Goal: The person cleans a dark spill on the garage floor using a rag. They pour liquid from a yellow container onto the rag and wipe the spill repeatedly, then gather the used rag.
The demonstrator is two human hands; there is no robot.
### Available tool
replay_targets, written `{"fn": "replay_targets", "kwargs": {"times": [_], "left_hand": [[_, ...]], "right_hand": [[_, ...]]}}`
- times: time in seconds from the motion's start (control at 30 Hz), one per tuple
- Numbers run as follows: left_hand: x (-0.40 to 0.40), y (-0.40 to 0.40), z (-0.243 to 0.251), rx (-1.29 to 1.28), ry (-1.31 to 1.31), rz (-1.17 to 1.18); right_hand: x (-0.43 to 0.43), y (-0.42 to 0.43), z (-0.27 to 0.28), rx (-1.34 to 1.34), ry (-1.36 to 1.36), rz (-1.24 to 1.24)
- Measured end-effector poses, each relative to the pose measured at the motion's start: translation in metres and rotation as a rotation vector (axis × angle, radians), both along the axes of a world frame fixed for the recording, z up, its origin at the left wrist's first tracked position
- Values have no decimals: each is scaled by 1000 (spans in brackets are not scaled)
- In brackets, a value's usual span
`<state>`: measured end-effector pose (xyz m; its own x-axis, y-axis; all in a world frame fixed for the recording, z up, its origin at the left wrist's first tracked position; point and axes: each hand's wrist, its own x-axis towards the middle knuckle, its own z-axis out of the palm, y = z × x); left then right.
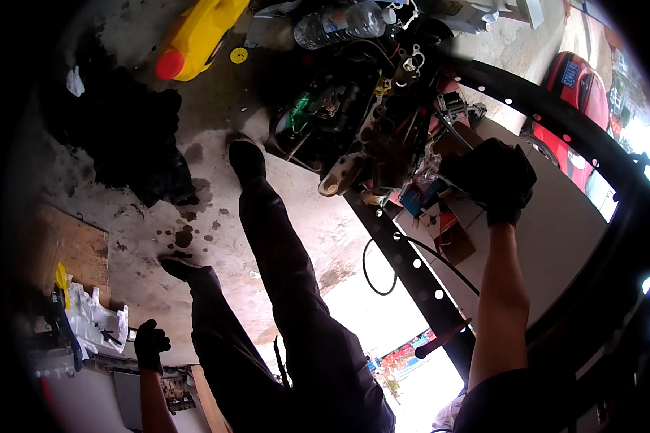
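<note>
My right hand (490,173), in a black glove, is over a pale work surface (552,238) at the right. A thin metal rod (457,132) runs towards it; in the dark I cannot tell whether the fingers grip it. Left of it lies a dark, greasy engine assembly (379,130) with metal gasket-like plates (346,173) and a green bottle (300,111). My left hand (151,343), also black-gloved, hangs low at the lower left with its fingers curled. Nothing shows in it. Near it are pale plastic or metal parts (95,314).
A perforated black metal beam (406,249) crosses beside the work surface. A yellow jug with a red cap (200,40), a clear plastic bottle (341,24) and a black cloth heap (135,135) lie at the upper left. Oil spots mark the concrete. A red car (579,108) stands outside.
</note>
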<state>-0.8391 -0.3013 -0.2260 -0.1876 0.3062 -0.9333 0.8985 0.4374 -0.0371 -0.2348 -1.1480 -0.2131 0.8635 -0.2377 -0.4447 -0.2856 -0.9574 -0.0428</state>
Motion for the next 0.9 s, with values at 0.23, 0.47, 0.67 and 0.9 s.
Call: {"fn": "replay_targets", "kwargs": {"times": [0.23, 0.47, 0.67, 0.9], "left_hand": [[-88, 7, 59, 59, -66, 243], [-225, -26, 100, 76, 75, 463], [-333, -99, 109, 32, 56, 628], [-368, -128, 76, -205, 130, 580]], "right_hand": [[66, 242, 35, 658, -185, 351], [-118, 619, -75, 766, -94, 918], [-434, 691, -125, 15, 624, 1527], [-481, 668, -47, 797, 577, 809]]}}
